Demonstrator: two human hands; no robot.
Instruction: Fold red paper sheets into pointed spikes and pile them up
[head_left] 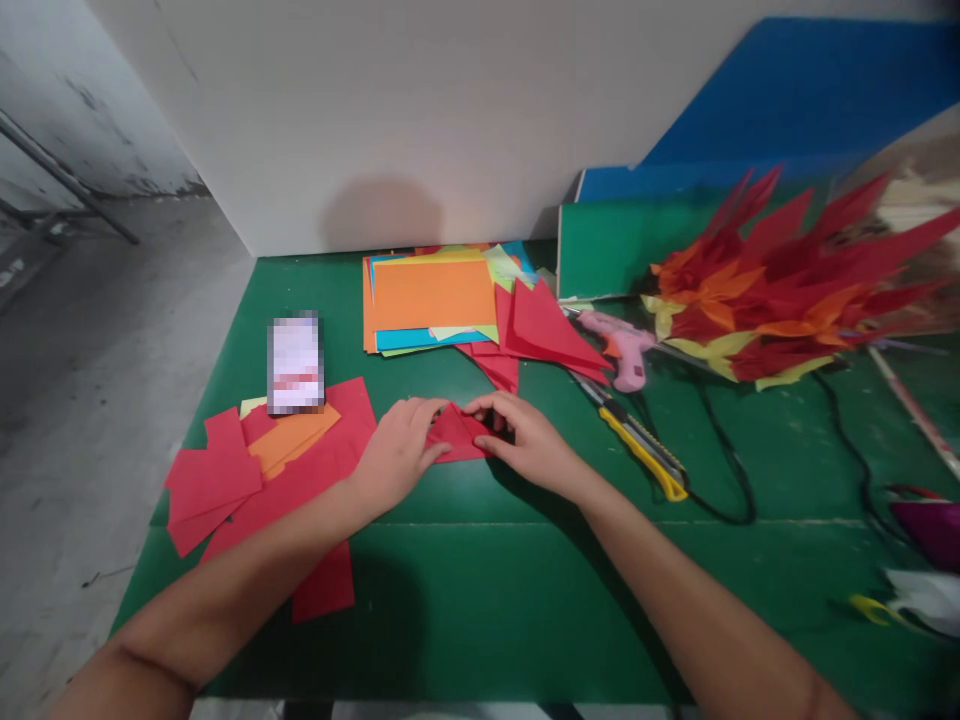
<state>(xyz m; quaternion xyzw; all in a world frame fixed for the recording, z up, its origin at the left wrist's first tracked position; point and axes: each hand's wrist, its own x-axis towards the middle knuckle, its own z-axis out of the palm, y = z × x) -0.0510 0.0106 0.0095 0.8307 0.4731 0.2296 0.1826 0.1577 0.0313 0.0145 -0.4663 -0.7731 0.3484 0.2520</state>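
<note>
Between my two hands a folded piece of red paper [456,432] lies on the green table [540,600], roughly triangular with its peak pointing away from me. My left hand [401,445] grips its left side, thumb near the lower edge and fingers along the top. On the right side, my right hand [521,440] pinches the paper between thumb and fingers. Just beyond my hands lie red paper triangles [551,330]. Loose red paper pieces [217,480] spread beside and under my left forearm, with orange strips [296,440] on top.
A phone [295,362] lies at the left. Behind is a stack of coloured paper [435,295]. To the right are a yellow box cutter [641,445], a pink glue gun [622,345] with a black cord, and a red-orange paper flame-like bundle [772,285]. A white board [450,120] stands behind.
</note>
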